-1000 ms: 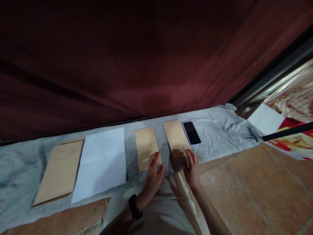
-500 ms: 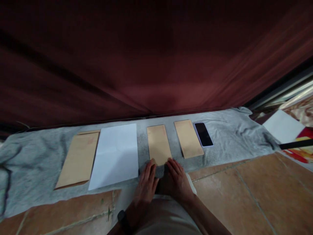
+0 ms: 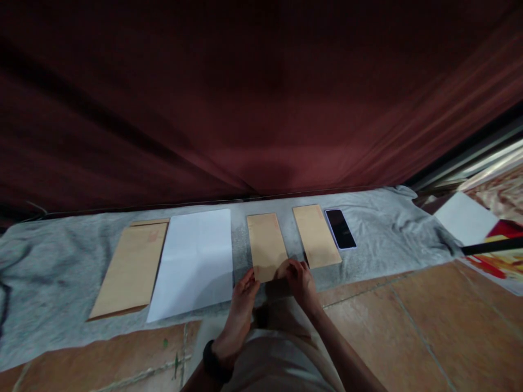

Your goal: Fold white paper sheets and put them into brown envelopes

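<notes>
A brown paper envelope (image 3: 267,242) lies in front of me on a grey cloth. At its near left corner, my left hand (image 3: 244,294) pinches the edge, thumb over the paper and fingers curled. My right hand (image 3: 300,280) grips the near right corner between thumb and fingers. The near edge seems slightly lifted. Just right of it lies a second brown envelope (image 3: 316,234), close to my right fingers. Left of my left hand is a stack of white paper (image 3: 196,256), with more brown envelopes (image 3: 126,272) beyond it.
A phone (image 3: 340,228) lies right of the second envelope. The grey cloth (image 3: 388,228) runs along a dark red curtain (image 3: 261,136). Tiled floor (image 3: 376,316) is on the near side. At far right are a white sheet (image 3: 466,218) and a dark bar (image 3: 490,245).
My fingers were lying along the envelope's near edge; now both hands have closed on its near corners. The right hand has turned and curled its fingers. The view has shifted slightly.
</notes>
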